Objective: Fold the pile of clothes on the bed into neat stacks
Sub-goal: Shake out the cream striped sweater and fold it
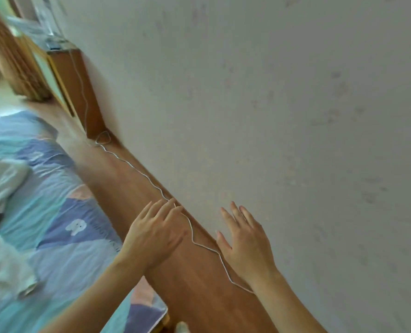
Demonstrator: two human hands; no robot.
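Nearest to me, both hands are raised and empty: my left hand [155, 233] hangs over the strip of wooden floor [194, 280] with its fingers [162, 207] straight and slightly apart, and my right hand [246, 239] is spread toward the wall [271, 92], fingers apart, gripping nothing; I cannot tell whether it touches the plaster. The worry from here is that neither hand is near the work. The view is tilted and smeared, and if I reach blind I judge I could grab the bedcover instead of a garment. A thin white cable [206, 247] snakes along the floor between my hands and runs far back to the wooden cabinet [79, 92]; a finger or foot catching it could tug whatever it feeds. The clothes [5, 181] lie well to the left on the bed [62, 212], a pale crumpled heap on a blue patterned cover, still loose, so I judge the folding is not finished. Another pale piece [9, 272] sits nearer on the left, too blurred to tell whether it is folded. Farther off, the cabinet stands against the wall, with a wooden door frame [12, 56] beyond it.
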